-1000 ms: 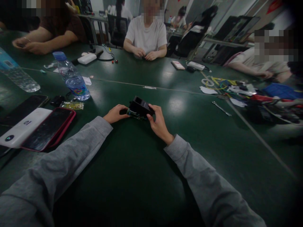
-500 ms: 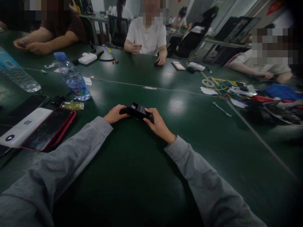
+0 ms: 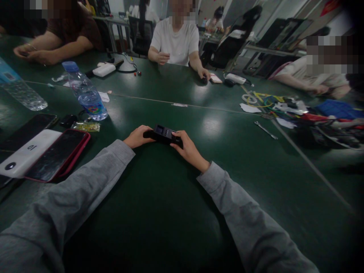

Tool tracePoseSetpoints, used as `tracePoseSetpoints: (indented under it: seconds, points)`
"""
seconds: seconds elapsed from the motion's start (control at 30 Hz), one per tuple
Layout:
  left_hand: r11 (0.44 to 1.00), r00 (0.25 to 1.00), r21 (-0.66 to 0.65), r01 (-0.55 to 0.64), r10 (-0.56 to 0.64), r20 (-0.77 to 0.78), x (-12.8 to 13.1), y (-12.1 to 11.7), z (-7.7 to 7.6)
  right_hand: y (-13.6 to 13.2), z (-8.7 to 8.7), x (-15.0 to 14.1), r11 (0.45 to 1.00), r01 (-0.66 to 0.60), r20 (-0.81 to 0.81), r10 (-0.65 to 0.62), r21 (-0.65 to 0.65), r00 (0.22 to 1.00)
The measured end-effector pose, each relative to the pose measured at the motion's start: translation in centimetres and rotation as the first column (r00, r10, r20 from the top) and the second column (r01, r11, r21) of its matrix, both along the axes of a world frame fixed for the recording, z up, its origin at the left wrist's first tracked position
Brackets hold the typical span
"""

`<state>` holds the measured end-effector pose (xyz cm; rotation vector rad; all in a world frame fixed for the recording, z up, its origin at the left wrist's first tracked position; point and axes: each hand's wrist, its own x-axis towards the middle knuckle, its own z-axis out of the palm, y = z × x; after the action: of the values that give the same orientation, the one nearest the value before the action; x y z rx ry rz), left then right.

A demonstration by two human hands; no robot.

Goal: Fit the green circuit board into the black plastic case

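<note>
Between my two hands is a small black box-shaped device [image 3: 164, 132] with a little dark window and a row of small marks or buttons on top. My left hand [image 3: 139, 137] grips its left end, where a dark piece sticks out. Around its right end are the thumb and fingers of my right hand [image 3: 185, 146]. The device is over the dark green table [image 3: 148, 197]; whether it rests on the top I cannot tell. The undersides of the device and some fingertips are hidden.
On the left are a water bottle [image 3: 87, 94], another bottle [image 3: 24, 91], a white power bank [image 3: 28, 151] and a red-cased phone [image 3: 57, 155]. A wrench [image 3: 265, 130] and a cable heap [image 3: 295, 108] lie right. Across the table, a person in white [image 3: 174, 41] sits.
The device has levelled slightly in my hands, its top turning more toward me. The right hand of the person opposite has slid a dark object toward the phone beside it.
</note>
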<state>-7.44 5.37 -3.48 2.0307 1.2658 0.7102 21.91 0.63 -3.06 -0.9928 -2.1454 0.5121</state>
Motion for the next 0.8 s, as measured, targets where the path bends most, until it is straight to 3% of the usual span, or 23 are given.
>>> tracePoseSetpoints:
  seconds: [0.8]
  points:
    - [1.0, 1.0, -0.011, -0.002, 0.002, -0.014, -0.18, 0.07, -0.28, 0.04, -0.37, 0.06, 0.998, -0.003, -0.034, 0.001, -0.059, 0.999]
